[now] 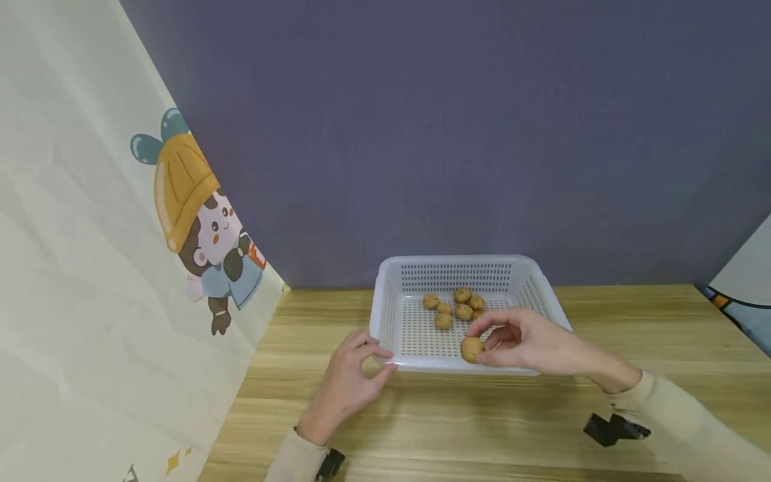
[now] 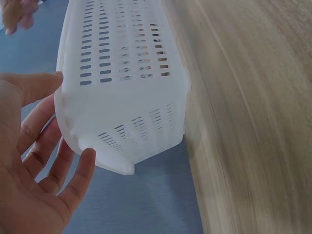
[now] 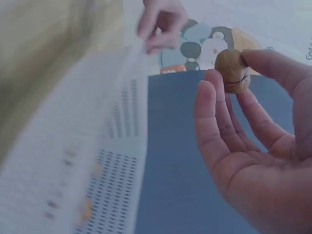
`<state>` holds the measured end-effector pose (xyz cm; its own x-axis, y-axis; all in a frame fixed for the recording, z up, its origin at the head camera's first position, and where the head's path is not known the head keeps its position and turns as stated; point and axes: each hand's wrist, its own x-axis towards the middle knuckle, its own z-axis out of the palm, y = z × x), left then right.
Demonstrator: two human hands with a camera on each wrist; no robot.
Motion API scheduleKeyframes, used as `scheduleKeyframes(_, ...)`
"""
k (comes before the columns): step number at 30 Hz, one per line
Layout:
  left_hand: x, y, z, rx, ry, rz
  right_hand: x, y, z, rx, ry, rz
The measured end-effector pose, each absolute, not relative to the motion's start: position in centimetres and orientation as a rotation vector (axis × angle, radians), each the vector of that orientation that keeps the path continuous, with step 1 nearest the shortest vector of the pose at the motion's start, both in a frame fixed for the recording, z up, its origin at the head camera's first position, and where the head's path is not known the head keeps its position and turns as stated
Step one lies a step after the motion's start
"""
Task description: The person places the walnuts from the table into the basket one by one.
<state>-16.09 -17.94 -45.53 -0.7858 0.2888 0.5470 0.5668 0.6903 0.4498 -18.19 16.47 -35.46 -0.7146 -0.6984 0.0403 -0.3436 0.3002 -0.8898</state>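
Note:
A white plastic basket (image 1: 385, 268) with slotted walls stands on the table, and several walnuts (image 1: 443, 321) lie together on its floor. My right hand (image 1: 524, 345) holds one walnut (image 3: 232, 70) between thumb and fingertips, above the basket's front rim. A dark line runs across that walnut's shell in the right wrist view. At the front left corner, my left hand (image 1: 352, 378) pinches the basket's rim, thumb on the outer side and fingers over the edge. The same rim (image 2: 59, 97) passes between thumb and fingers in the left wrist view.
The wood-grain table (image 1: 470, 422) reaches back to a dark blue-grey wall (image 1: 458, 134). On the left, a pale sheet (image 1: 72, 268) with a cartoon figure borders the table. Another printed panel (image 1: 747, 281) stands at the far right.

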Motion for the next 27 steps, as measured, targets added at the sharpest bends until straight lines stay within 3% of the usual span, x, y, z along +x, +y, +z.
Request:
scheduleKeyframes(6, -16.3, -18.1, -45.4, -0.673, -2.441, -0.846, -21.4, 16.1, -32.5, -0.961, 2.280, -1.313)
scheduleKeyframes(12, -16.4, -18.1, -45.4, -0.677, -2.427, -0.842, -25.5, 15.3, -32.2, -0.846, 2.391, -1.231)
scheduleKeyframes(19, -16.3, -18.0, -45.7, -0.677, -2.430, -0.845, -30.3, 14.8, -34.7, -0.701, 2.457, -1.214)
scheduleKeyframes(27, -16.2, -17.9, -45.8, -0.667, -2.446, -0.869, -33.5, 13.8, -38.8, -0.622, 2.488, -1.141)
